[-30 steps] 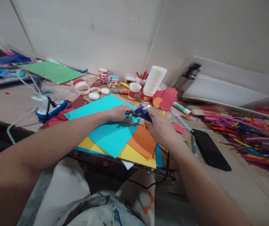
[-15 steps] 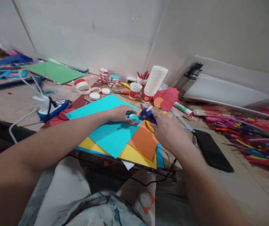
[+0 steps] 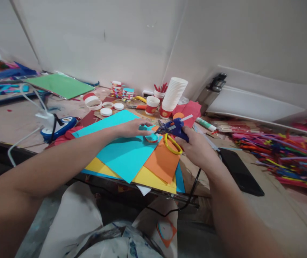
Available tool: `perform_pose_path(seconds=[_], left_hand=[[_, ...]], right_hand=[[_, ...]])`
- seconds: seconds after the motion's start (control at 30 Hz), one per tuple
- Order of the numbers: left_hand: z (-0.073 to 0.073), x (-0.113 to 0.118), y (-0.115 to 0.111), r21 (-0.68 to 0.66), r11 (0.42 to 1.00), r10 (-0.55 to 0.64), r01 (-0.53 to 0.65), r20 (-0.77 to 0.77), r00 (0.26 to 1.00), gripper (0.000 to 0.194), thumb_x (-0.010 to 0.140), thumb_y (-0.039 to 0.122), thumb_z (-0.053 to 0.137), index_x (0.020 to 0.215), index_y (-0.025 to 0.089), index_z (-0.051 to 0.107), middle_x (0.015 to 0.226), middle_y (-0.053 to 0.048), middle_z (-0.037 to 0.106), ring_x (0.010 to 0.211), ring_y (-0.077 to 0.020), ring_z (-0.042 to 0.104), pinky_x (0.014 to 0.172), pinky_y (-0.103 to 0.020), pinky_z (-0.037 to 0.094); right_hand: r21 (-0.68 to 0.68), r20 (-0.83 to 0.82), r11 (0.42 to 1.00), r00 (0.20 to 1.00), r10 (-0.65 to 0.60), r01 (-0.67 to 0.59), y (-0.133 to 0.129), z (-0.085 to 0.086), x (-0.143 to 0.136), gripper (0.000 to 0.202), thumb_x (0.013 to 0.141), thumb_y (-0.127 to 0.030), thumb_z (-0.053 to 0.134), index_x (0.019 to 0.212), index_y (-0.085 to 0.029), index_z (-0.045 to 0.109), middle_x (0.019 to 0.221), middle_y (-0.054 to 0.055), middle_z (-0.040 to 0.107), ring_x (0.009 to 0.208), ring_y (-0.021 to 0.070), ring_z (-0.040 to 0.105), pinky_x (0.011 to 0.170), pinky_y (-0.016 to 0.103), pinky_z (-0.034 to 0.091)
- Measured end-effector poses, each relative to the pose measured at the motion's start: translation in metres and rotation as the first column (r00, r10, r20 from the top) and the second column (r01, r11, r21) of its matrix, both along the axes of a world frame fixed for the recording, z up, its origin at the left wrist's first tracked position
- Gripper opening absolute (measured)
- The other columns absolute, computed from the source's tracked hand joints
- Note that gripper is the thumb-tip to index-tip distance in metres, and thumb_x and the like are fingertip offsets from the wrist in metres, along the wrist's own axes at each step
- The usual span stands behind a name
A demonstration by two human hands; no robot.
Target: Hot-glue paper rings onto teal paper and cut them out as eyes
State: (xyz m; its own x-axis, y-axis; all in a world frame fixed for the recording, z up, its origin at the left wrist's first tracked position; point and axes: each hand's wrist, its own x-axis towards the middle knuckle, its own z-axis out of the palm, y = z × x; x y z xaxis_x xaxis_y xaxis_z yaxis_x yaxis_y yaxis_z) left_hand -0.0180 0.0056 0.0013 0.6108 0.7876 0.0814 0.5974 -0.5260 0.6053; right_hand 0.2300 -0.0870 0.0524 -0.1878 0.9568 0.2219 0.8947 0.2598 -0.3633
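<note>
My right hand point(image 3: 195, 145) is wrapped round the handle of a blue glue gun point(image 3: 176, 128) with a white glue stick in its back. The gun's nozzle points left, close to a small round piece with a turquoise top point(image 3: 151, 137). That piece sits on a turquoise sheet point(image 3: 126, 154). My left hand point(image 3: 136, 128) is beside the round piece, fingers apart and reaching over its far side; whether a fingertip touches it is unclear. Yellow-handled scissors point(image 3: 173, 145) lie on an orange sheet point(image 3: 162, 162) under the gun.
Behind stand stacked paper cups point(image 3: 175, 94), a single cup point(image 3: 152, 105) and white rings and lids point(image 3: 106, 111). To the right are a black phone point(image 3: 241, 172) and colourful pipe cleaners point(image 3: 285, 154). A blue power strip point(image 3: 59, 128) lies left; a black cable hangs at the front edge.
The glue gun has tilted and shifted slightly right with my right hand, showing more of its body and the scissors. My left fingers have loosened from round the small piece.
</note>
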Motion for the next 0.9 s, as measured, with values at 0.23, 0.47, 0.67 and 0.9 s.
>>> perform_pose_path(seconds=[0.23,0.47,0.67,0.9], left_hand=[[0.012,-0.016,0.039,0.167,0.986,0.035,0.016,-0.3,0.953,0.05,0.092,0.035,0.05,0.139,0.018,0.056,0.151,-0.01,0.051,0.14,-0.0245,0.044,0.117,-0.036,0.03],[0.007,-0.008,0.07,0.054,0.99,-0.09,0.134,-0.495,0.864,0.065,0.089,0.044,0.054,0.15,0.024,0.045,0.158,-0.009,0.042,0.145,-0.0284,0.038,0.118,-0.04,0.029],[0.008,-0.008,0.084,0.094,0.974,-0.126,0.207,-0.535,0.835,0.07,0.084,0.054,0.059,0.147,0.024,0.049,0.154,-0.013,0.047,0.141,-0.0292,0.041,0.114,-0.04,0.033],[0.015,-0.005,0.09,0.069,0.98,-0.131,0.188,-0.489,0.862,0.065,0.074,0.053,0.069,0.132,0.025,0.061,0.136,-0.01,0.062,0.121,-0.0269,0.057,0.101,-0.035,0.043]], right_hand=[[-0.087,-0.147,0.996,0.988,-0.036,0.023,0.007,-0.002,0.012,0.034,0.086,-0.03,0.054,0.113,-0.012,0.066,0.1,0.011,0.071,0.084,0.023,0.063,0.076,0.033,0.048],[-0.066,-0.206,0.998,0.979,-0.013,0.0,0.012,-0.01,0.014,0.034,0.085,-0.03,0.057,0.113,-0.014,0.067,0.103,0.01,0.071,0.087,0.0221,0.062,0.078,0.033,0.049],[-0.065,-0.215,0.997,0.976,0.032,-0.047,0.014,-0.012,0.012,0.031,0.086,-0.024,0.057,0.114,-0.015,0.067,0.101,0.009,0.071,0.089,0.0218,0.062,0.081,0.033,0.049],[-0.08,-0.229,0.997,0.973,-0.005,-0.014,0.014,-0.013,0.009,0.032,0.086,-0.021,0.058,0.115,-0.012,0.067,0.105,0.011,0.072,0.09,0.0216,0.063,0.082,0.033,0.049]])
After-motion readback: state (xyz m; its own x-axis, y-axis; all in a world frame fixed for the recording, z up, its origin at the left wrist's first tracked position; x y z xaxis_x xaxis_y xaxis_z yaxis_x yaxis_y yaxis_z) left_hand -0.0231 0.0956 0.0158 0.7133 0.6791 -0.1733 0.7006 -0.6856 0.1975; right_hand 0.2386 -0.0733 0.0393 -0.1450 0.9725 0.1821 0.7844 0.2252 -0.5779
